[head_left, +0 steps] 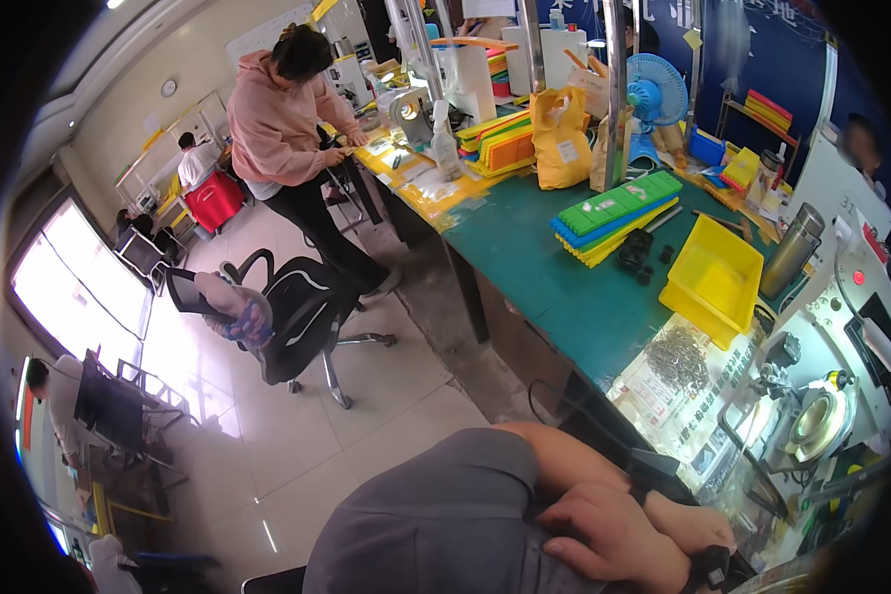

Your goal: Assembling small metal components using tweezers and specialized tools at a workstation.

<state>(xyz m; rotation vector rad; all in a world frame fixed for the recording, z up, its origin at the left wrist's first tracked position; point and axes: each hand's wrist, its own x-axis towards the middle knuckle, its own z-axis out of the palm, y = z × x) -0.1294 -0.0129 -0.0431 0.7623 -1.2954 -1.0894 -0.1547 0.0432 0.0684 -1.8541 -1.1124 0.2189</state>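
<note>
A seated person's two bare hands rest together low in the view, over a grey-clad lap. The left hand (614, 540) lies on top with fingers loosely curled, covering the right hand (698, 530), which touches a small black object (711, 566) at its wrist; whether it grasps it cannot be told. Just above the hands, on the green workbench (544, 267), lies a laminated sheet bearing a pile of small metal parts (678, 356). Farther up sits a yellow tray (713, 277). Right of the hands stands a white machine (832, 386).
</note>
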